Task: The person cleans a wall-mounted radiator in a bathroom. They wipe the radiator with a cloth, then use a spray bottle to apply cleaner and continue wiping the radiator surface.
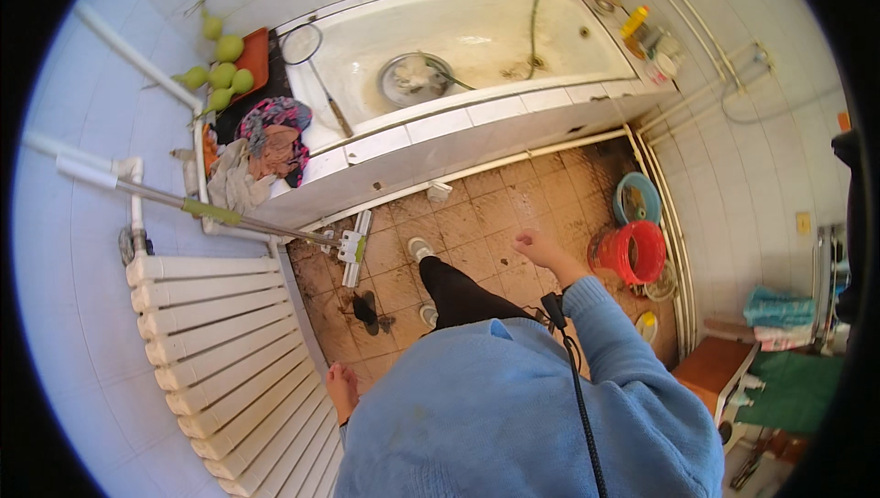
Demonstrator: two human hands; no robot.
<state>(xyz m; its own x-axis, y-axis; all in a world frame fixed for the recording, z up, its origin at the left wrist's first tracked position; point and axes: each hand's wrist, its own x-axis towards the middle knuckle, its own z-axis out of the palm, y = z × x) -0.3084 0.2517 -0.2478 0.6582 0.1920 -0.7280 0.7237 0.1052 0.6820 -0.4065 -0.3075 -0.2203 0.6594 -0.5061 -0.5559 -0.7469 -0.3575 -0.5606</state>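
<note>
My left hand (342,383) hangs low beside a white ribbed radiator (227,353); its fingers look partly curled, and no object shows in it. Over the tiled floor (481,223) my right hand (538,249) is held out with loosely closed fingers, nothing visible in them. Nearest to it on the right is a red bucket (599,250), apart from the hand. Ahead is a white bathtub (474,30) set in a tiled surround. A metal basin (392,89) in the tub holds something pale, with a green hose (533,16) running into the tub.
A flat mop (353,248) leans at the left, near a dark slipper (370,312). Cloths (275,147) and green gourds (223,75) lie on the tub's left ledge. A long-handled net (328,95) rests across the tub. Behind the bucket stands a blue basin (622,202).
</note>
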